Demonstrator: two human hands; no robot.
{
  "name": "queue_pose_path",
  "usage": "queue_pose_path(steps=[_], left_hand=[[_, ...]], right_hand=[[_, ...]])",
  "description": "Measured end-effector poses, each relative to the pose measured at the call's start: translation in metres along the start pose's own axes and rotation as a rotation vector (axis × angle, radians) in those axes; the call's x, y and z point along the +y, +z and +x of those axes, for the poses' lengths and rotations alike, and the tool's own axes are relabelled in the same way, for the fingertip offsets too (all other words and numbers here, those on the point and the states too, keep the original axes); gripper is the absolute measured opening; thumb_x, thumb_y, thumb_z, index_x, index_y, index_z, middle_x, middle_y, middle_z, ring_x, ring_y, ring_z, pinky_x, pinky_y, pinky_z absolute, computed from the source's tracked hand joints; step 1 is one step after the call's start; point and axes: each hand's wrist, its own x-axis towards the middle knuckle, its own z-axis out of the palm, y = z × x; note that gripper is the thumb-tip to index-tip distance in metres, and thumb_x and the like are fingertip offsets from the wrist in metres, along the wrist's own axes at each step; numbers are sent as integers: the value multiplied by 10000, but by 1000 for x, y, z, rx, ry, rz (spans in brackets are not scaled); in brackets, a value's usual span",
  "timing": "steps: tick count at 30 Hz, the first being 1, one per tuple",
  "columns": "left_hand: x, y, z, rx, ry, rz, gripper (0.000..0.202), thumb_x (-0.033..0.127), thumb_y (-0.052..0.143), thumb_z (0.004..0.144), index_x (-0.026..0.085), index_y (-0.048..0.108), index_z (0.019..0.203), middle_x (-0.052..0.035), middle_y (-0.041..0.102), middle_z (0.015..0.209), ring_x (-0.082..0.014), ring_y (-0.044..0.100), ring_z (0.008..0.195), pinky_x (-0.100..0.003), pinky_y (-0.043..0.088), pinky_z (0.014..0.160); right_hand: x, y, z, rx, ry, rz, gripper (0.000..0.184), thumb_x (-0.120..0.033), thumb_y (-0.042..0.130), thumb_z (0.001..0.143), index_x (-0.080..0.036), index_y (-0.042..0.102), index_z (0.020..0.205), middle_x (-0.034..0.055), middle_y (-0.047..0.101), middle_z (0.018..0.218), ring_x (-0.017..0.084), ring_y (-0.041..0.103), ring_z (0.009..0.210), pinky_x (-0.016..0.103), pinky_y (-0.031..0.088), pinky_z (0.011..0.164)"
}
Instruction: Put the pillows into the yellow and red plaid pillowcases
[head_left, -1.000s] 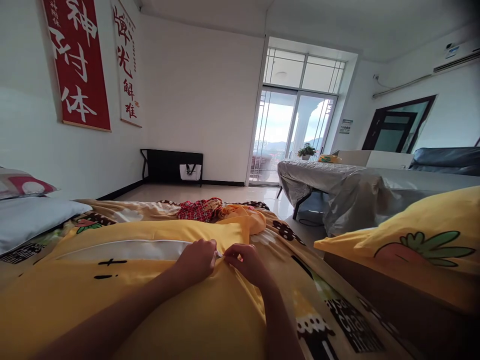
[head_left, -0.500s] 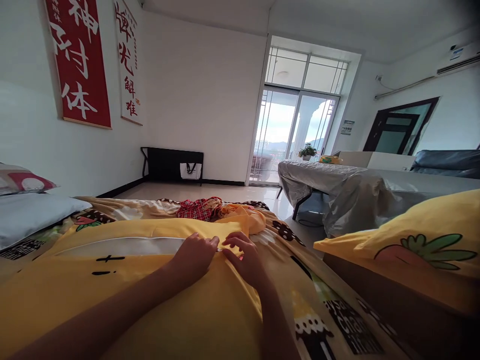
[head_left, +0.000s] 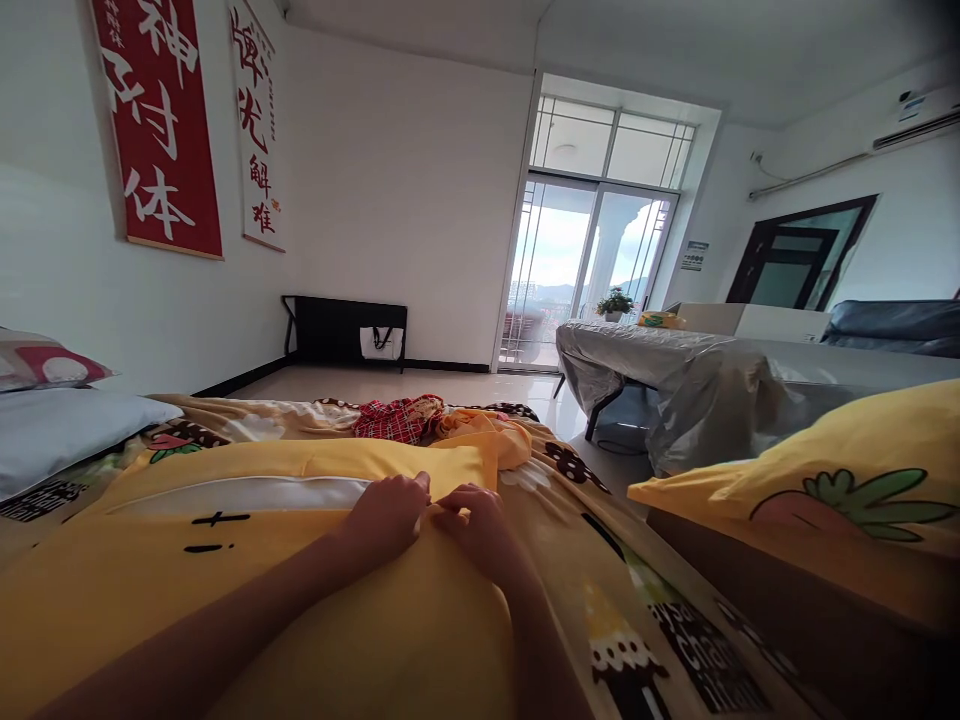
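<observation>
A yellow pillowcase (head_left: 300, 600) lies before me around a white pillow (head_left: 262, 494), which shows through a long slit in the cover. Near the slit's right end, my left hand (head_left: 390, 512) is closed on the edge of the fabric. Just to its right, my right hand (head_left: 476, 525) pinches the same edge between thumb and forefinger, the two hands almost touching. Whatever fastener may lie between the fingertips is too small and too covered to make out.
Beneath the pillow spreads a patterned blanket (head_left: 555, 560). Red checked cloth (head_left: 397, 418) and crumpled orange cloth (head_left: 514, 445) lie beyond it. A white pillow (head_left: 75, 430) rests at left, a yellow carrot-print pillow (head_left: 847, 490) at right. Farther back stands a plastic-covered table (head_left: 660, 350).
My right hand has moved slightly down and left, its spread fingers drawing together into a pinch on the pillowcase edge. My left hand has stayed nearly in place.
</observation>
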Motion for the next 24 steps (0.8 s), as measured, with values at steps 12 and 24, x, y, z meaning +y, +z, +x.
queue_pose_path(steps=[12,24], left_hand=[[-19,-21,-18,-5,-76,38,252,215,324,907,162,571,912,-110,670,803,-259,624,743,-331,392,628],[-14,-30,-15,1,-29,37,257,204,365,895,155,615,862,-94,691,822,-243,618,780,-347,402,733]], right_hand=[[-3,3,-1,101,-227,-63,195,-73,605,762,-221,707,838,27,703,881,185,571,869,314,396,810],[-12,35,-3,108,-477,-112,305,-1,458,771,-229,660,770,10,588,719,153,505,725,251,378,675]])
